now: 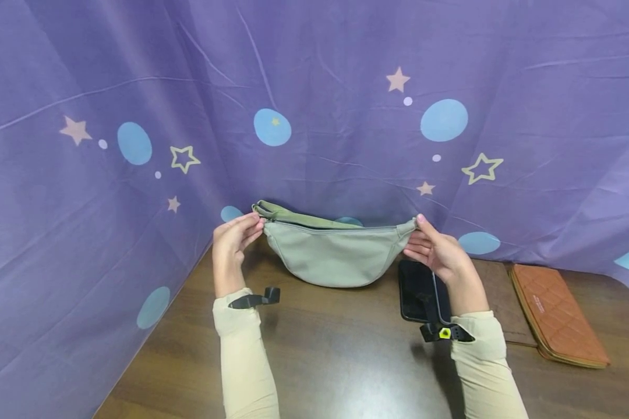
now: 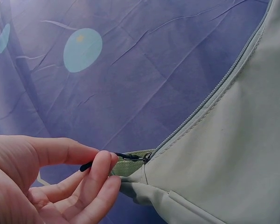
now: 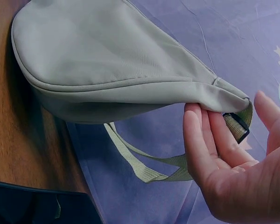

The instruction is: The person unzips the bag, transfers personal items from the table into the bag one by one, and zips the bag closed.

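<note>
Two hands are holding the bag [image 1: 332,256] upright on the worktop [image 1: 346,361], against the curtain [image 1: 314,87]. Right hand [image 1: 435,250], fingers loose, is steadying one end; left hand [image 1: 236,238] is pinching the zip pull [image 2: 126,157], likely about to draw it along.

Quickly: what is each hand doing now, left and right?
Left hand: pinches the zipper pull of the bag.
Right hand: fingers support the bag's other end; grip unclear.
</note>
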The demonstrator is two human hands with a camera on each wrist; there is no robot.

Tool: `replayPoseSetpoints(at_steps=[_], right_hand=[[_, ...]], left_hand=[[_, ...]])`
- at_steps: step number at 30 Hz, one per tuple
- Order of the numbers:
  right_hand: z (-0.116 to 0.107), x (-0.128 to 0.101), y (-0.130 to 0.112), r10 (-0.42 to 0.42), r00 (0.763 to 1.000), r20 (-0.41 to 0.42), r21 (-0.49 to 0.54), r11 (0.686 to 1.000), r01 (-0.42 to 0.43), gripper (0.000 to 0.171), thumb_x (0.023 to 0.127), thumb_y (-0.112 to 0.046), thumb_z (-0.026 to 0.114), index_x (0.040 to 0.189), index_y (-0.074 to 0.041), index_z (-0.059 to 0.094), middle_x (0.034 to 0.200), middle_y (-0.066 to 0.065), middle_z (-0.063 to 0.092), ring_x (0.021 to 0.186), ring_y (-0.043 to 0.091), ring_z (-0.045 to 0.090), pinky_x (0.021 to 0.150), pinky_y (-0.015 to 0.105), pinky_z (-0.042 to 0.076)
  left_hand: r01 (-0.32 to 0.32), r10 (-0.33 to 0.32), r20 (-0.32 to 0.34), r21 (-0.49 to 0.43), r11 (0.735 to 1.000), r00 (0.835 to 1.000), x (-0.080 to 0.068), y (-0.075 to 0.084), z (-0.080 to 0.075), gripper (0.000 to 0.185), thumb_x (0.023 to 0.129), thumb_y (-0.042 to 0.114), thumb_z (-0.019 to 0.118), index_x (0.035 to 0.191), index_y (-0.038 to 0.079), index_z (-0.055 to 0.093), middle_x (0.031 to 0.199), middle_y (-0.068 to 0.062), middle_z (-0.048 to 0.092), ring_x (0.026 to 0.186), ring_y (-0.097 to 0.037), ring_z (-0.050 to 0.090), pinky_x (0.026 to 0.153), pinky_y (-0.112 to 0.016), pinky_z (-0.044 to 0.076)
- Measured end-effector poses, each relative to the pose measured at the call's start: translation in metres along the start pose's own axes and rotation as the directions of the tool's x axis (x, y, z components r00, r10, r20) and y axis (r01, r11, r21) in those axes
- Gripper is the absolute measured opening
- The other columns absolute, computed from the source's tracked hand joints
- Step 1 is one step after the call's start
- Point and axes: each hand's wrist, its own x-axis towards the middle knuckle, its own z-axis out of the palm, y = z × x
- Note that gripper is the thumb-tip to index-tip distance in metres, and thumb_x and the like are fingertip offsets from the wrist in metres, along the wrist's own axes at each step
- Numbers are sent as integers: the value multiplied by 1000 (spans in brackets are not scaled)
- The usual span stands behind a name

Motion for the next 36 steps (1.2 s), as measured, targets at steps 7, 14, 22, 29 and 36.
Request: replayPoseSetpoints(at_steps=[7,14,22,29,36], right_hand=[[0,-3,-1,23,1000,0,-15,1000,-23,27,105,-32,57,87,-14,66,82,0,74,79,11,73,79,25,66],[-2,-6,0,6,999,33,-13,1000,-5,26,105,-23,55,86,-14,71,83,2,77,82,11,75,81,25,66],[-5,-5,-1,-14,996,87,-3,1000,14,29,106,-18,53,89,-13,75,85,3,78,83,12,76,81,26,66],[-4,-7,0,-66,984,167,23,998,63,30,107,-12,49,94,-11,75,89,4,79,85,12,76,83,27,66],[-3,-6,-2,-88,980,179,29,996,85,29,107,-10,49,94,-9,76,89,5,79,85,12,76,83,27,66]], left_hand=[[20,-20,-21,22,1000,1000,-1,-1,-3,26,93,-8,64,80,13,74,68,2,75,65,-5,73,75,-21,65],[50,-49,-22,67,996,999,2,-4,-6,15,93,-7,64,98,4,73,67,4,74,63,-3,71,69,-17,65],[29,-20,-52,176,984,998,2,-7,-6,11,94,1,67,104,4,70,71,11,72,67,-1,68,69,-15,63],[-65,102,-105,308,949,989,-6,-8,8,29,91,5,68,118,-7,68,70,13,64,67,-1,60,61,-11,54],[-141,196,-92,418,898,976,-17,-5,32,23,88,6,68,110,-3,69,61,16,62,60,0,60,57,-12,51]])
